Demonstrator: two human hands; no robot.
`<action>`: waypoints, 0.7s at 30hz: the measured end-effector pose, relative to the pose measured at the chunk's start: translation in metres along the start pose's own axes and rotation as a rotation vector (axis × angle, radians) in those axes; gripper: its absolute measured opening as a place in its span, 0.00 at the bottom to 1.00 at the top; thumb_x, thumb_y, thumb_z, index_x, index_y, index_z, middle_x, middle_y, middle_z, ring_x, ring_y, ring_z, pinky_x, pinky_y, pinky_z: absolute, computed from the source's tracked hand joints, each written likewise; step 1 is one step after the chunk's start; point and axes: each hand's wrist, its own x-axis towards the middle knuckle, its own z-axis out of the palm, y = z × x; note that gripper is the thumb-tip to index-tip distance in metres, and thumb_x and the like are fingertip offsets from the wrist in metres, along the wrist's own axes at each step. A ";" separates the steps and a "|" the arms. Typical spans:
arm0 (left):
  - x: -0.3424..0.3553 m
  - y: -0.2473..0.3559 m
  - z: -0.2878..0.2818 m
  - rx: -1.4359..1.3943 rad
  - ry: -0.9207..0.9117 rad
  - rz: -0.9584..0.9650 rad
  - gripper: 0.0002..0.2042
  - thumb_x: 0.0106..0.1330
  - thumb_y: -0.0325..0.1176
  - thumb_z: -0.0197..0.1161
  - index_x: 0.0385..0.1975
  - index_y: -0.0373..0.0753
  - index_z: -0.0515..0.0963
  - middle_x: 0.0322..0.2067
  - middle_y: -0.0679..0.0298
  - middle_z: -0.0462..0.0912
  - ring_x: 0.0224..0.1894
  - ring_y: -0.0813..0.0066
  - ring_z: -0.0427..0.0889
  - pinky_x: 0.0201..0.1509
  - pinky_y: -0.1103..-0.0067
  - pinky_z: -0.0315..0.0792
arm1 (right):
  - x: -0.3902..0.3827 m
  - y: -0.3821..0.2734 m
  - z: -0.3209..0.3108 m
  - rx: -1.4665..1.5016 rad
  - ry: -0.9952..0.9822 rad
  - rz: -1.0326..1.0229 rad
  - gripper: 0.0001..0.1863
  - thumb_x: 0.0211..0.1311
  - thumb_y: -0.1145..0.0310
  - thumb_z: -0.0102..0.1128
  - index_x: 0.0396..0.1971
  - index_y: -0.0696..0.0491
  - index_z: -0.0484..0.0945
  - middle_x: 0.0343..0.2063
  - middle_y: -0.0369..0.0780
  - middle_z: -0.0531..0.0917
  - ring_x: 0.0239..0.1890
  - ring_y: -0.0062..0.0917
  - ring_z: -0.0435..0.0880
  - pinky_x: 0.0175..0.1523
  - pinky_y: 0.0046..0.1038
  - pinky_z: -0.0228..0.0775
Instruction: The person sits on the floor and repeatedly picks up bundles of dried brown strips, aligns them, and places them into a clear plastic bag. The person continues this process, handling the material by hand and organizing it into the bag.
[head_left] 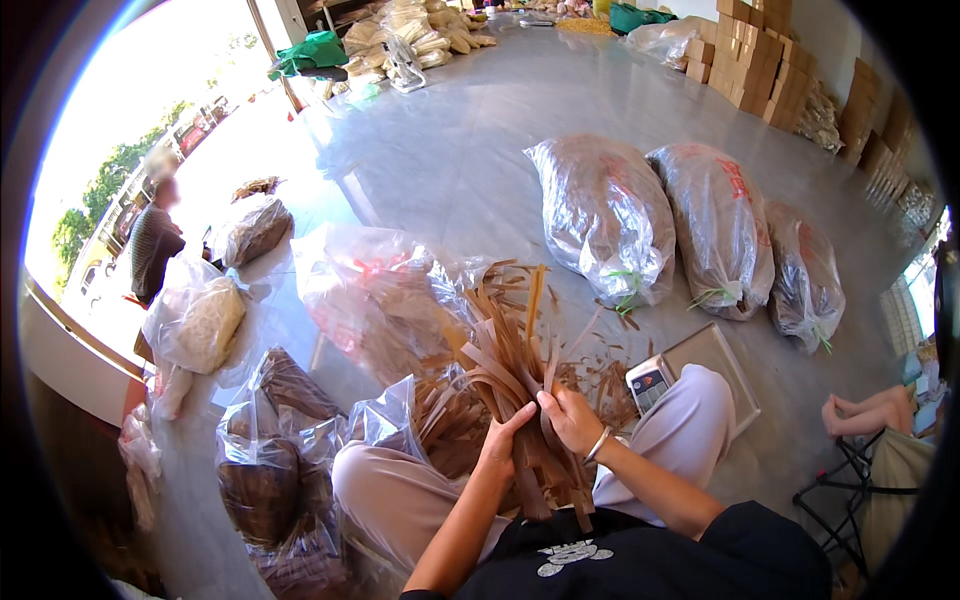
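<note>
a broad, smooth grey floor (460, 150) with a glossy sheen spreads through the room, palest toward the left, where strong daylight pours in through a wide opening beside a slim upright post (263, 25). outside, overexposed, stand green shrubs (118, 180). below the opening's near end, a pale wall section (75, 375) curves along the fisheye rim. at the far right, brown cardboard boxes (745, 65) are stacked unevenly near a whitish wall (838, 40), in softer light. a folding camp chair (895, 510) with black crossed legs and khaki fabric stands at the lower right.
</note>
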 end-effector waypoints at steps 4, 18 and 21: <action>0.001 0.002 0.002 -0.055 0.001 0.060 0.16 0.57 0.31 0.63 0.46 0.38 0.72 0.40 0.61 0.79 0.40 0.70 0.79 0.45 0.71 0.75 | -0.007 -0.008 0.001 0.157 0.008 -0.038 0.22 0.62 0.68 0.43 0.56 0.59 0.62 0.39 0.53 0.77 0.43 0.44 0.77 0.47 0.33 0.67; 0.006 -0.005 -0.002 -0.040 0.033 0.098 0.14 0.58 0.31 0.62 0.44 0.38 0.74 0.39 0.64 0.80 0.39 0.72 0.79 0.44 0.76 0.75 | -0.022 -0.026 0.007 0.007 -0.023 -0.020 0.30 0.55 0.68 0.52 0.57 0.67 0.59 0.55 0.57 0.65 0.60 0.43 0.64 0.64 0.30 0.54; 0.007 0.003 0.000 -0.113 0.065 0.066 0.16 0.57 0.31 0.63 0.45 0.38 0.73 0.38 0.62 0.80 0.38 0.69 0.80 0.42 0.73 0.76 | -0.019 -0.032 0.004 -0.033 -0.001 -0.075 0.31 0.55 0.66 0.55 0.56 0.66 0.60 0.55 0.55 0.66 0.60 0.41 0.65 0.63 0.30 0.55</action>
